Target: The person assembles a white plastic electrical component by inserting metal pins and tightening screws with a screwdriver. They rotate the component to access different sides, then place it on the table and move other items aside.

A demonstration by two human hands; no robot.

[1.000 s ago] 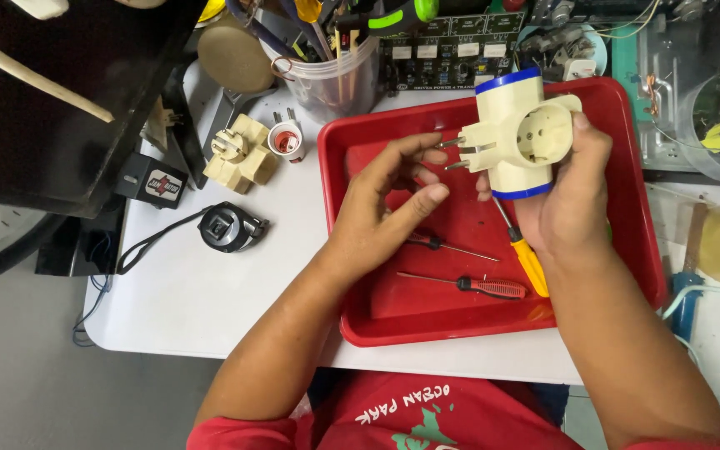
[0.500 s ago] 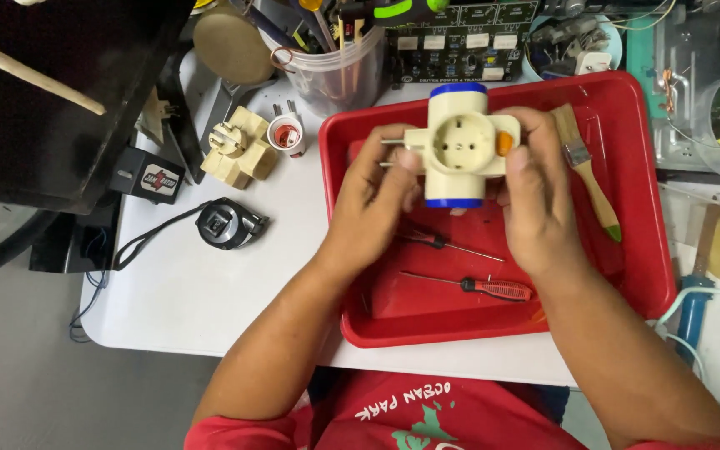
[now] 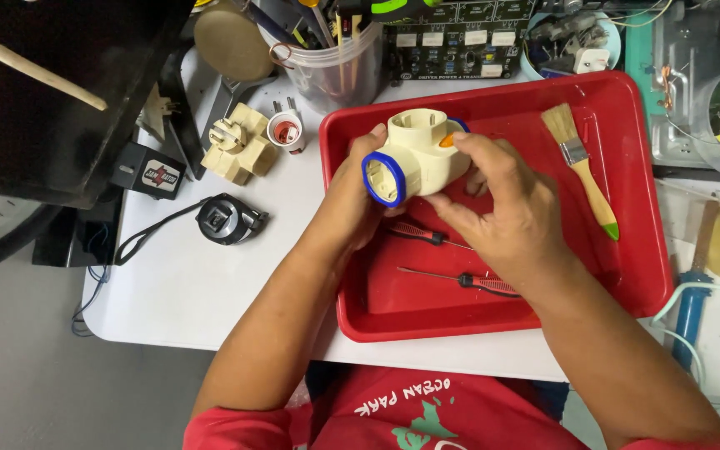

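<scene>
Both my hands hold a cream multi-socket plug adapter with blue rims and an orange spot, above the red tray. My left hand grips its left side from behind. My right hand covers its right side, fingers curled over the body. One round socket faces up and another, blue-rimmed, faces left. Two red-handled screwdrivers lie in the tray under my hands.
A paintbrush with a wooden handle lies in the tray's right part. On the white table left of the tray sit another cream adapter, a small red-and-white plug, a black tape measure and a clear cup of tools.
I have turned the adapter so a blue-rimmed socket faces left, and lowered it a little over the tray. The paintbrush now lies uncovered on the right.
</scene>
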